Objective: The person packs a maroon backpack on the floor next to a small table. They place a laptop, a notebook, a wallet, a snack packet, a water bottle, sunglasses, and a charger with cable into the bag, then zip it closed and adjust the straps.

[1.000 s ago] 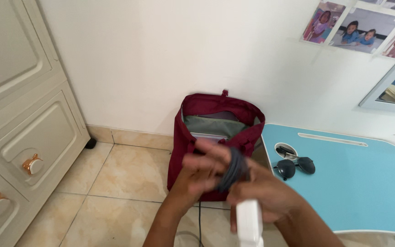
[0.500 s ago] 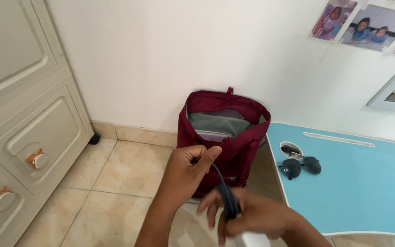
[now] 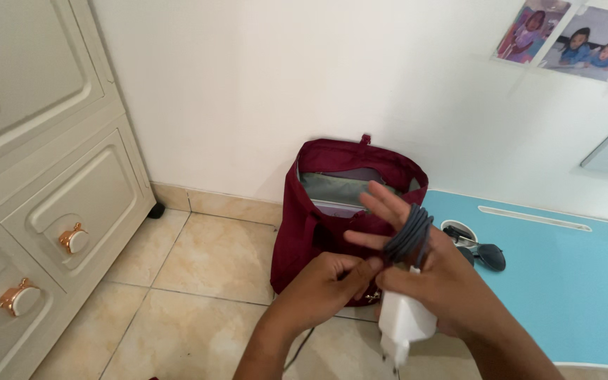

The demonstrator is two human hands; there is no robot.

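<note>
Nearly wound: a grey charger cable (image 3: 408, 236) sits in several loops round the spread fingers of the right hand (image 3: 431, 278), above the tiled floor.

Meanwhile the left hand (image 3: 328, 285) pinches the cable's loose run beside those loops; a length trails downward, so some winding seems left. A white plastic plug adapter (image 3: 404, 322) hangs under the right palm. Behind, an open maroon fabric backpack (image 3: 332, 211) leans against the wall, at the blue desk's (image 3: 571, 295) left edge.

The right hand (image 3: 431, 271) is low and right of the middle, fingers spread and pointing up-left. The left hand (image 3: 325, 281) is just beside it, fingertips pinched, touching it.
</note>
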